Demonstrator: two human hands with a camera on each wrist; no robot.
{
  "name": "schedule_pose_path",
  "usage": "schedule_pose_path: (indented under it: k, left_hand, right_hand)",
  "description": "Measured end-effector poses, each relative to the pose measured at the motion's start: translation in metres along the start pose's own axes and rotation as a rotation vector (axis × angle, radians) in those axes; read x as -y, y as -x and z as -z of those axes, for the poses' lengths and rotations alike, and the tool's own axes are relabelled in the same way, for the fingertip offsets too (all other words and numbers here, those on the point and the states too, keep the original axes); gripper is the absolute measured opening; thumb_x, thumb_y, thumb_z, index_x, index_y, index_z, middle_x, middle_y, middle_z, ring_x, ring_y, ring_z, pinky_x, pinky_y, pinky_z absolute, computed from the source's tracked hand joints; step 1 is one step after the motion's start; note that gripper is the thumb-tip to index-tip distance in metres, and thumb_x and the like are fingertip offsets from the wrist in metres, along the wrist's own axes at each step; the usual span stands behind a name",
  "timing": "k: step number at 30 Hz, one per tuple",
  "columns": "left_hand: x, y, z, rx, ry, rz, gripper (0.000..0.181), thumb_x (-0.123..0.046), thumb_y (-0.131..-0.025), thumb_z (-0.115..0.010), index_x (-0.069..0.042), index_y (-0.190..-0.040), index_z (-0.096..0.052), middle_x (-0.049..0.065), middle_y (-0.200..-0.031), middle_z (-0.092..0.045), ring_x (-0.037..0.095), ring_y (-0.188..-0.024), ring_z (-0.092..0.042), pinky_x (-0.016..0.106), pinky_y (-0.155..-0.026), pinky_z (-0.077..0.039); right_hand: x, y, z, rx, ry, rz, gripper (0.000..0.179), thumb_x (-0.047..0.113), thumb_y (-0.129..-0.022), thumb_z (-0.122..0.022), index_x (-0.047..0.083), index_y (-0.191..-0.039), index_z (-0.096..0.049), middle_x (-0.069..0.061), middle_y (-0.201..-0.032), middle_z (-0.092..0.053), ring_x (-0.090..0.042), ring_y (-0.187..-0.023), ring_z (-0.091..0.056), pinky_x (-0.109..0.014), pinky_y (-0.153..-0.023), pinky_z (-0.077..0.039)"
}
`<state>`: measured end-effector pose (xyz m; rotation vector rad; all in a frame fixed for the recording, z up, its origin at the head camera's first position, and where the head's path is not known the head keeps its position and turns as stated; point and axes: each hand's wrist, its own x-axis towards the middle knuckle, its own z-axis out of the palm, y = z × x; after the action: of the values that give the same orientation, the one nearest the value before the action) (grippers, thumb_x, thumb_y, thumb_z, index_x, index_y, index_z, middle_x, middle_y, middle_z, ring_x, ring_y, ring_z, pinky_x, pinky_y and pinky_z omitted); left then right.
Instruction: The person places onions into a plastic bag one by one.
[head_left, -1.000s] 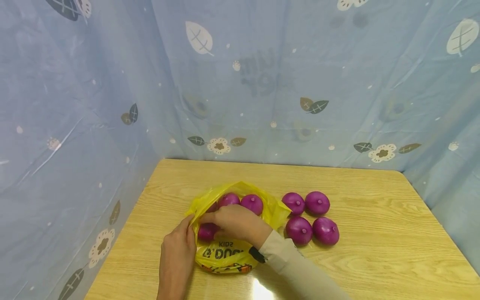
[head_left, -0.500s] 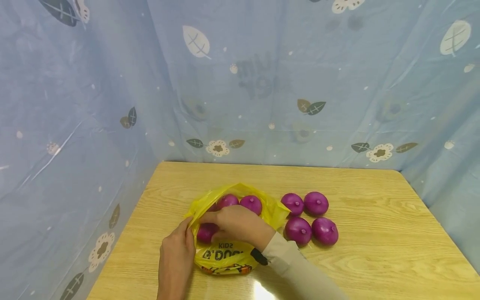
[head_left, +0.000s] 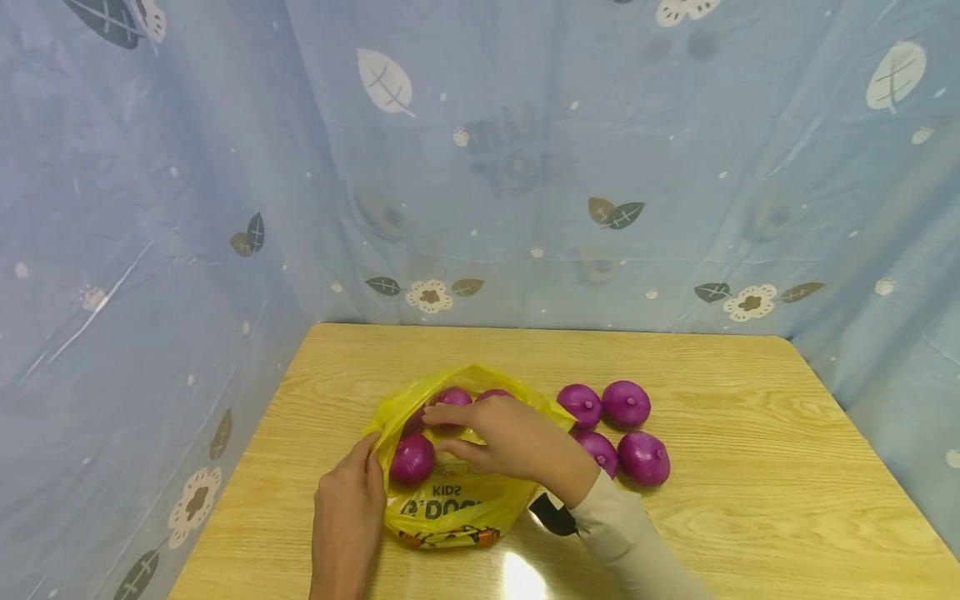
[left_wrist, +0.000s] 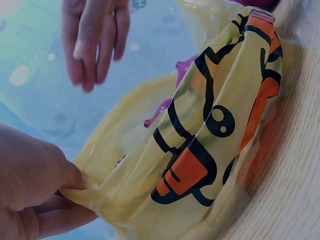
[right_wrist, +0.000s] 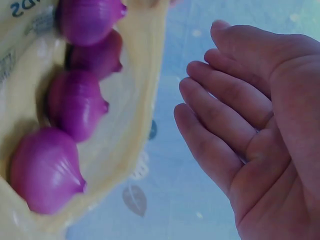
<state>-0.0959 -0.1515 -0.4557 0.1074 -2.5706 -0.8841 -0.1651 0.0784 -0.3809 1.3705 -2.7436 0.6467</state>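
Note:
A yellow plastic bag [head_left: 491,500] with dark lettering lies with its mouth spread wide. Inside it sit several red onions; the nearest onion [head_left: 412,459] is at the left of the mouth. My left hand [head_left: 348,508] pinches the bag's left rim between thumb and fingers, as the left wrist view confirms. Over the bag hovers my right hand [head_left: 517,442], its fingers extended and holding nothing. The right wrist view shows its bare palm [right_wrist: 265,185] apart from a row of onions [right_wrist: 47,170] in the bag. That hand partly covers the farther onions in the head view.
Just right of the bag, several more red onions stand grouped on the wooden table [head_left: 750,467]; the front right one [head_left: 643,458] is fully visible. A blue patterned curtain [head_left: 480,167] hangs behind the table and along its sides.
My right hand has let go of the nearest onion in the bag and risen up and to the right. The left hand keeps its hold on the rim.

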Motion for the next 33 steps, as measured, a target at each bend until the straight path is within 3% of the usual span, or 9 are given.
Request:
schedule_pose_path:
  k: [5,10,14,17,20,24,28,31,33]
  left_hand:
    - [0.001,0.0,0.0,-0.009,-0.001,-0.007,0.029,0.001,-0.103,-0.061,0.004,-0.13,-0.071,0.027,-0.115,-0.075,0.026,-0.08,-0.073,0.04,-0.062,-0.061]
    - [0.002,-0.001,0.001,0.007,0.005,0.013,0.03,-0.001,-0.104,-0.06,0.002,-0.132,-0.07,0.025,-0.118,-0.075,0.028,-0.087,-0.075,0.042,-0.065,-0.062]
    - [0.001,-0.002,0.001,0.017,0.006,0.024,0.03,-0.002,-0.105,-0.06,0.001,-0.133,-0.07,0.025,-0.12,-0.075,0.03,-0.091,-0.076,0.044,-0.067,-0.063]
    - [0.0,-0.002,0.001,0.024,0.004,0.028,0.03,-0.003,-0.105,-0.059,0.001,-0.133,-0.07,0.025,-0.12,-0.075,0.03,-0.091,-0.076,0.045,-0.067,-0.063]
    - [0.0,-0.001,0.002,0.025,0.005,0.029,0.03,-0.003,-0.105,-0.059,0.001,-0.133,-0.07,0.025,-0.12,-0.075,0.031,-0.091,-0.076,0.046,-0.068,-0.063]
    - [0.0,-0.001,0.003,0.015,0.007,0.019,0.03,-0.002,-0.105,-0.06,0.002,-0.133,-0.07,0.026,-0.119,-0.075,0.031,-0.089,-0.076,0.046,-0.067,-0.063]
    - [-0.001,-0.002,0.003,0.015,0.013,0.016,0.03,-0.002,-0.105,-0.06,0.002,-0.133,-0.069,0.026,-0.119,-0.074,0.033,-0.091,-0.076,0.048,-0.069,-0.063]
    - [-0.001,-0.001,0.004,0.009,0.01,0.015,0.03,-0.001,-0.104,-0.06,0.002,-0.132,-0.07,0.026,-0.119,-0.075,0.034,-0.091,-0.077,0.049,-0.069,-0.063]
    - [-0.002,-0.001,0.004,0.004,0.008,0.011,0.03,-0.001,-0.104,-0.06,0.002,-0.132,-0.07,0.026,-0.118,-0.075,0.031,-0.087,-0.076,0.048,-0.067,-0.062]
  right_hand:
    - [-0.007,0.016,0.014,-0.075,-0.019,-0.073,0.043,0.038,-0.108,-0.063,0.027,-0.149,-0.062,0.007,-0.109,-0.077,-0.002,-0.054,-0.045,-0.023,-0.065,-0.052]
    - [-0.016,0.037,0.025,-0.175,-0.063,-0.167,0.043,0.037,-0.107,-0.065,0.031,-0.15,-0.061,0.009,-0.105,-0.077,0.001,-0.049,-0.028,-0.027,-0.075,-0.056]
    - [-0.022,0.051,0.031,-0.278,-0.043,-0.195,0.044,0.029,-0.105,-0.07,0.023,-0.148,-0.063,0.005,-0.142,-0.068,0.003,-0.048,-0.021,-0.028,-0.076,-0.056]
    - [-0.028,0.063,0.034,-0.327,-0.036,-0.233,0.044,0.029,-0.105,-0.07,0.024,-0.148,-0.063,0.006,-0.144,-0.067,0.004,-0.05,-0.021,-0.028,-0.071,-0.053]
    - [-0.034,0.077,0.036,-0.372,-0.044,-0.275,0.044,0.03,-0.105,-0.07,0.024,-0.148,-0.063,0.01,-0.101,-0.075,0.004,-0.051,-0.02,-0.025,-0.06,-0.049]
    - [-0.043,0.096,0.037,-0.46,-0.04,-0.306,0.043,0.025,-0.103,-0.072,0.023,-0.146,-0.065,0.013,-0.065,-0.042,0.001,-0.051,-0.021,-0.024,-0.046,-0.036]
    - [-0.051,0.117,0.036,-0.545,0.022,-0.323,0.045,0.017,-0.098,-0.078,0.02,-0.142,-0.068,0.005,-0.099,-0.077,-0.004,-0.064,-0.055,-0.028,-0.066,-0.056]
    - [-0.054,0.133,0.034,-0.57,0.03,-0.345,0.047,0.014,-0.097,-0.079,0.02,-0.142,-0.068,-0.002,-0.125,-0.077,-0.004,-0.061,-0.057,-0.026,-0.064,-0.057]
    - [-0.055,0.145,0.034,-0.571,0.016,-0.368,0.048,0.012,-0.097,-0.079,0.021,-0.142,-0.068,-0.001,-0.115,-0.079,0.0,-0.054,-0.046,-0.02,-0.05,-0.046]
